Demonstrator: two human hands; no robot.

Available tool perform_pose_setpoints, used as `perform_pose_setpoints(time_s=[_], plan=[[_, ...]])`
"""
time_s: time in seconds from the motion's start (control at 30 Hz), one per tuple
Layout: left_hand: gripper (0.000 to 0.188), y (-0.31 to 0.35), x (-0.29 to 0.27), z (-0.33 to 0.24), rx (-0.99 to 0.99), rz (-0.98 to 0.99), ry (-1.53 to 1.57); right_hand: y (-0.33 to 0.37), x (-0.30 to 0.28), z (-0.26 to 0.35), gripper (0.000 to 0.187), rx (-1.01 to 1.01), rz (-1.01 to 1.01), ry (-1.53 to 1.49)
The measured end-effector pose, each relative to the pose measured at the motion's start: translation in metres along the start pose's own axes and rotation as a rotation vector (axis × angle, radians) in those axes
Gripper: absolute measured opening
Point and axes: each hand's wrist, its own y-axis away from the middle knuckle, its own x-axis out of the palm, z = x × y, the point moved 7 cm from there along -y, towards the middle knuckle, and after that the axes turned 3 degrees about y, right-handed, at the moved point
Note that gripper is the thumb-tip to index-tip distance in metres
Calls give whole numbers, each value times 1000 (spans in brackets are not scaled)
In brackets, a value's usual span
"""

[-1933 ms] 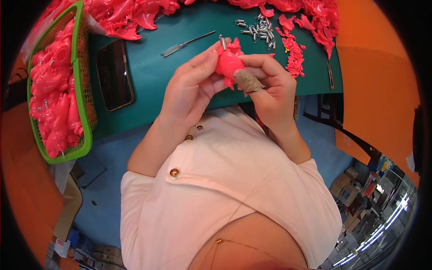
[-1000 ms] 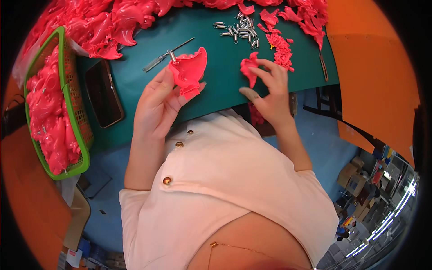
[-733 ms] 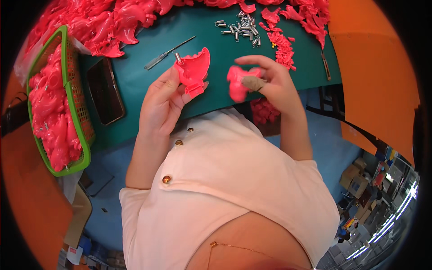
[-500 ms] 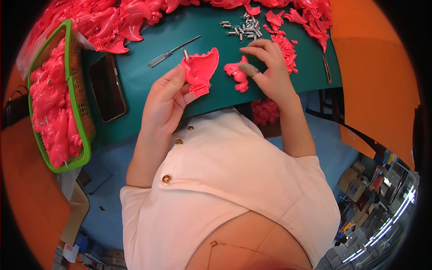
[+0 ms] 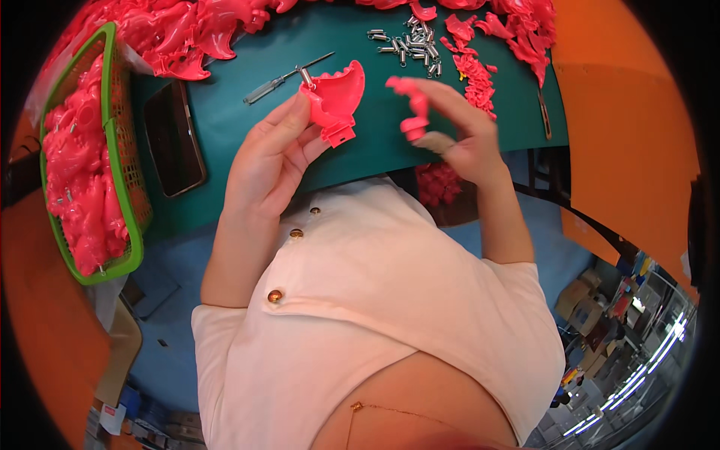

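Note:
Between the thumb and fingers of my left hand (image 5: 276, 146) is a pink plastic shell piece (image 5: 335, 101), its hollow side facing up. A small metal spring (image 5: 307, 77) stands at the shell's left edge, just above my thumb. To the right, my right hand (image 5: 466, 139) grips a smaller pink plastic piece (image 5: 416, 109) between thumb and fingers, apart from the shell. That hand is slightly blurred, and a covering wraps its thumb. Behind the shell, a screwdriver (image 5: 262, 91) with a clear handle lies on the green table.
Loose metal springs (image 5: 405, 49) and a heap of small pink parts (image 5: 480, 94) lie at the back right. Pink shells (image 5: 176, 37) pile along the far edge. A green basket (image 5: 124, 142) of pink pieces and a dark phone (image 5: 172, 139) are at left. A knife-like tool (image 5: 544, 116) lies far right.
My right hand has turned the smaller pink piece more upright and shifted slightly right. My left hand has moved a little up and left with the shell.

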Motion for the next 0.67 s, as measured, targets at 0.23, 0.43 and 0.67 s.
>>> perform_pose_setpoints(time_s=[0.23,0.43,0.67], plan=[[36,9,30,-12,86,-36,-139,-20,0,33,70,-356,-281,-404],[37,14,40,-17,126,-50,-188,-27,3,43,68,-444,-240,-352],[39,17,42,-19,141,-74,-210,-31,5,46,70,-472,-207,-267]])
